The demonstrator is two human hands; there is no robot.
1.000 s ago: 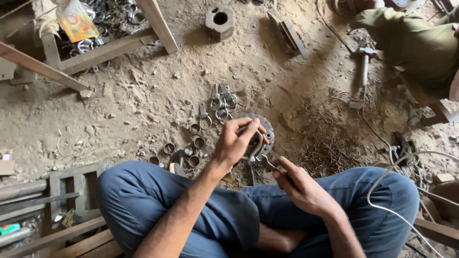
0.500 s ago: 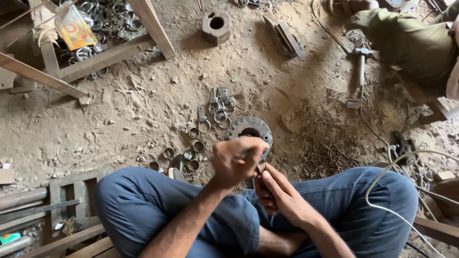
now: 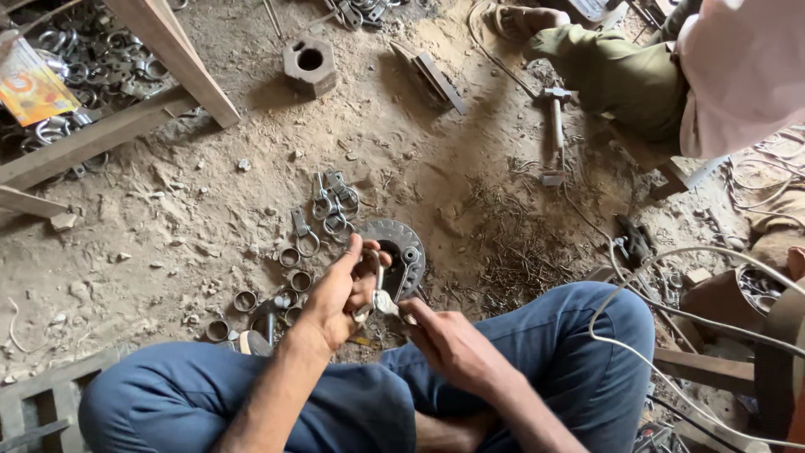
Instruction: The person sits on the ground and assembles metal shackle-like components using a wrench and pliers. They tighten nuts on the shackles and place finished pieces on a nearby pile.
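Two bare hands are seen low in the head view, above crossed legs in blue trousers. The left hand is curled, its fingers closed on a small metal clamp piece that is held up just over the ground; the right hand is brought in from the other side, and its fingertips are pinched on the lower end of the same piece, so that the part is gripped between both hands. Just beyond the hands a round grey metal disc with a centre hole is laid flat on the dirt, partly hidden by the fingers. To its left a scatter of short metal rings is spread out, and a little farther a cluster of finished clamps is piled together. A heap of thin metal shavings is seen to the right of the disc. Farther off a hammer is left lying on the ground — beside another person's bent leg in olive trousers. A hexagonal metal block with a round hole is set near the top, and a wooden frame is seen at the upper left, with more metal rings behind it
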